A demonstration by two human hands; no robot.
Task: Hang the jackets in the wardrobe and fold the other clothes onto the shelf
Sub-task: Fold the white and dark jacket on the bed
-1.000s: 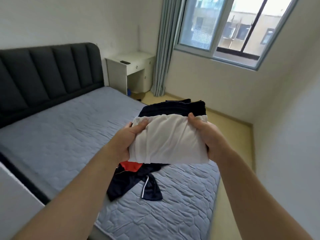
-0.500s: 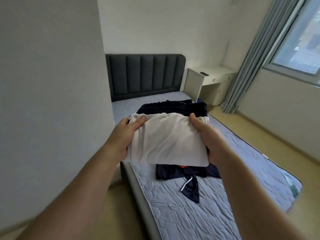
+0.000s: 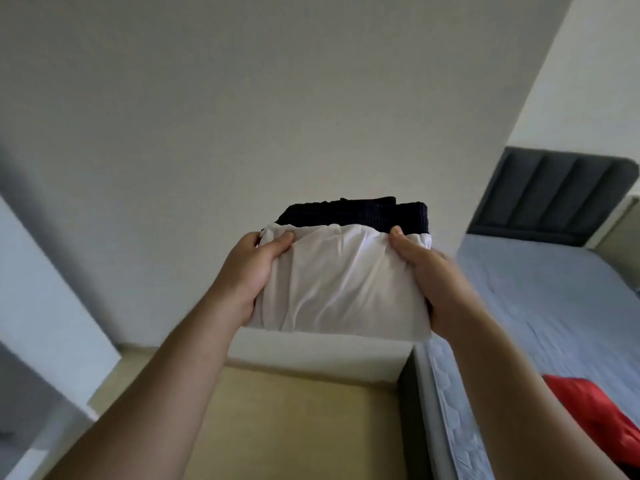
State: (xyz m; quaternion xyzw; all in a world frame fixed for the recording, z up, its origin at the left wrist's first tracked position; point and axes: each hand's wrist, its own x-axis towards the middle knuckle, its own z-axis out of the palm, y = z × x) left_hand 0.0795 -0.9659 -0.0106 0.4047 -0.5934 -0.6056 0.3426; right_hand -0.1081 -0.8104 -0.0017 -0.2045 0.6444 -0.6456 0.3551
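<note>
The left hand [image 3: 254, 271] and right hand [image 3: 426, 271] are gripping opposite sides of a stack: a soft white folded garment [image 3: 343, 285] lying on a dark navy ribbed garment [image 3: 360, 213]. The thumbs are pressing on top and the fingers are hidden beneath. The stack is hanging before a plain white wall [image 3: 277, 116], above the beige floor [image 3: 294, 427].

Carrying it well means keeping it level and pinching both layers so the navy piece is not sliding out. No shelf is showing. A white panel [image 3: 41, 289] at left may be the wardrobe, though I cannot tell. At right, a bright red garment [image 3: 595, 410] is lying on the grey-blue quilted mattress [image 3: 540, 306].
</note>
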